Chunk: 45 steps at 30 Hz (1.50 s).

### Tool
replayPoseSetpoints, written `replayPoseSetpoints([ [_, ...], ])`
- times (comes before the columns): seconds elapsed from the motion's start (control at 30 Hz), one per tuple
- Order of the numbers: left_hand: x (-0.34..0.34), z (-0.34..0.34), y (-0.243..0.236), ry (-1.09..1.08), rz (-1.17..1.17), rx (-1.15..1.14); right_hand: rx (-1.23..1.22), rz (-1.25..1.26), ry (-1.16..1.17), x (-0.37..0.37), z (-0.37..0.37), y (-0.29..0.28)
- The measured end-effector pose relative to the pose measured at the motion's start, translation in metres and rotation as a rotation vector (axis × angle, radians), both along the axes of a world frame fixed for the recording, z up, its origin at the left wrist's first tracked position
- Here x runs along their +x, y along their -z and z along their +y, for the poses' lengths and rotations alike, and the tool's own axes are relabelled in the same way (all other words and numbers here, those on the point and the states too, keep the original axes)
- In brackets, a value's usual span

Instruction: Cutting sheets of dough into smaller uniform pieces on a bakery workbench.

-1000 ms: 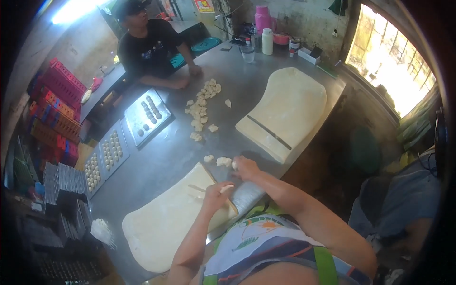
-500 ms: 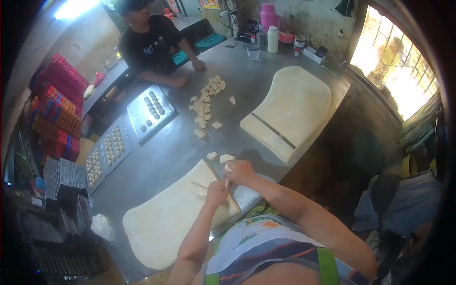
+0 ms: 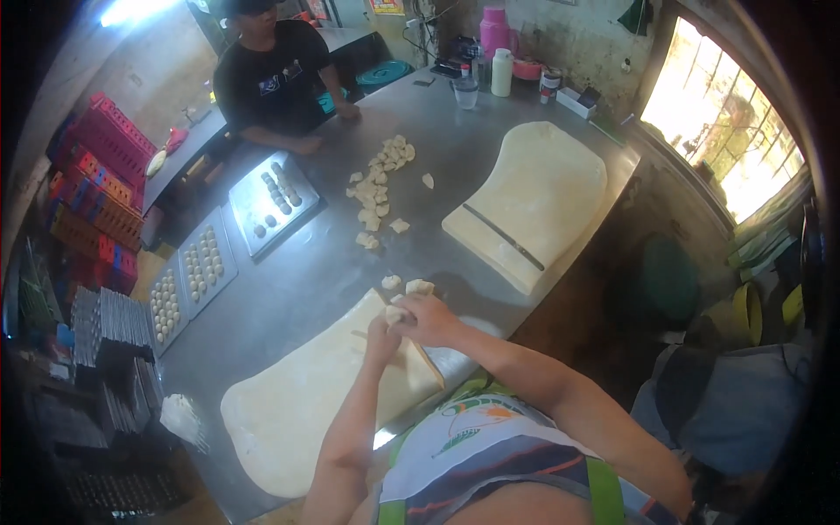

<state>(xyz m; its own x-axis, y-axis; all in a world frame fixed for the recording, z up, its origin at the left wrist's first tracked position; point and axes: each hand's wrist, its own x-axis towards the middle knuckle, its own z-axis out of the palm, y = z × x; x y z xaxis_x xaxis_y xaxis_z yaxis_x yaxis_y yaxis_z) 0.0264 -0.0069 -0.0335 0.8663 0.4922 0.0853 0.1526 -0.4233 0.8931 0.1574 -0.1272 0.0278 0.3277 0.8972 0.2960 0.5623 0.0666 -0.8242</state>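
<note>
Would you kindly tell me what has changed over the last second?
The left hand rose from the near dough sheet to meet the right hand; both now pinch a small dough piece. The far dough sheet and trays stayed put.

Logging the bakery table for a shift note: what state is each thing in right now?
Near flat sheet of pale dough: rolled out, cut at its far edge.
Far sheet of pale dough: flat, dark strip across it.
Small dough piece: pinched between left hand and right hand.
Steel tray: partly filled.
</note>
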Motion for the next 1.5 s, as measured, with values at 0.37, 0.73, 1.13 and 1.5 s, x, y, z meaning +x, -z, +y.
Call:
replayPoseSetpoints([
  [0.37,-0.016,-0.007,-0.023,0.044,0.103,-0.033,-0.014,-0.250,0.073,0.034,0.003,0.045],
  [0.73,-0.014,-0.015,0.004,-0.106,0.301,0.436,-0.037,-0.090,0.159,0.008,0.011,0.010],
  [1.13,0.014,-0.010,-0.035,0.200,-0.100,-0.617,-0.190,-0.052,-0.097,0.017,0.006,0.019],
  [1.5,0.000,-0.026,-0.018,0.240,0.023,0.336,-0.389,-0.330,0.294,0.039,0.000,0.071],
])
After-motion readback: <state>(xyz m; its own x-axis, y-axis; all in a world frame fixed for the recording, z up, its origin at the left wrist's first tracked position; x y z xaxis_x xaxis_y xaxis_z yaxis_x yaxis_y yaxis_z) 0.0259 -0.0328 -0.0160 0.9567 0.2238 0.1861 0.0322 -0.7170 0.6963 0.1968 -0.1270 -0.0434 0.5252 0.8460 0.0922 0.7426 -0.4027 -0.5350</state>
